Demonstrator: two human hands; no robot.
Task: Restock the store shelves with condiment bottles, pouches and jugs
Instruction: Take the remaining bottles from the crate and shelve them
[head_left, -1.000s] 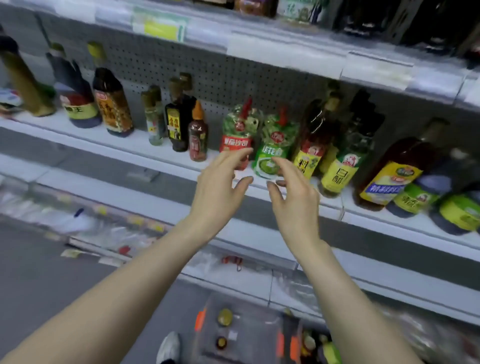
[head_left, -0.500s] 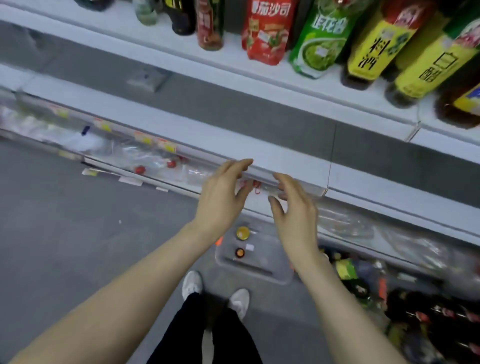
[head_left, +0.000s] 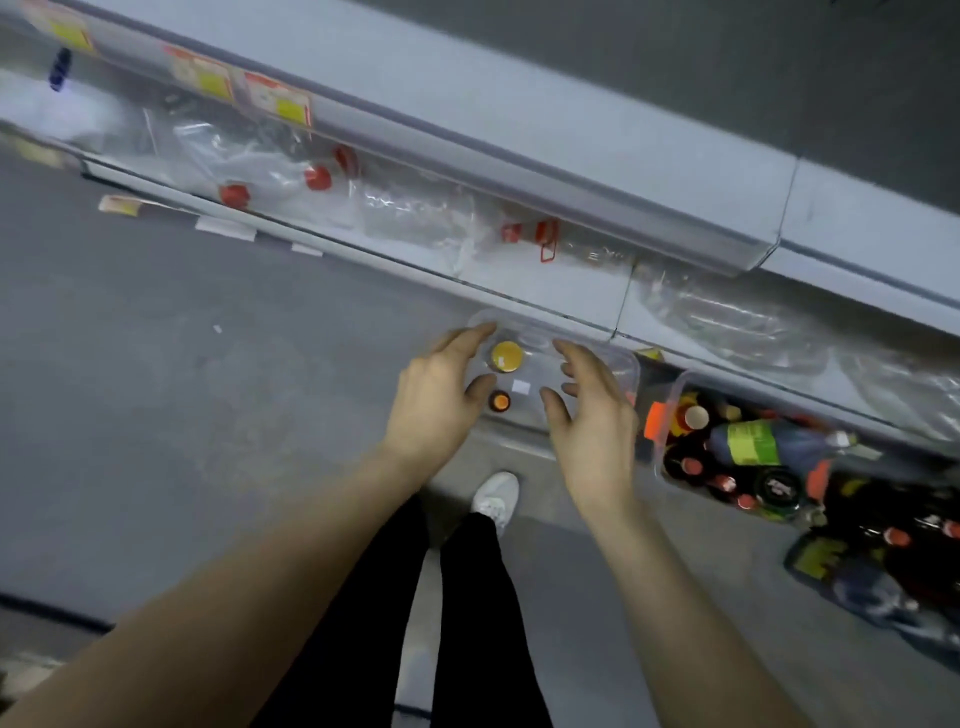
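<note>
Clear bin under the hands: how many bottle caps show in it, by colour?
Yellow cap: 1
Orange cap: 1
Total: 2

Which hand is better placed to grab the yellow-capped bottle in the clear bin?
Left. The left hand has its fingers spread right beside the yellow cap; the right hand hovers farther off.

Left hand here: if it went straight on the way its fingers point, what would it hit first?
Most likely the yellow-capped bottle in the clear bin on the floor; the left hand is open beside its cap. Depth is unclear from above.
</note>
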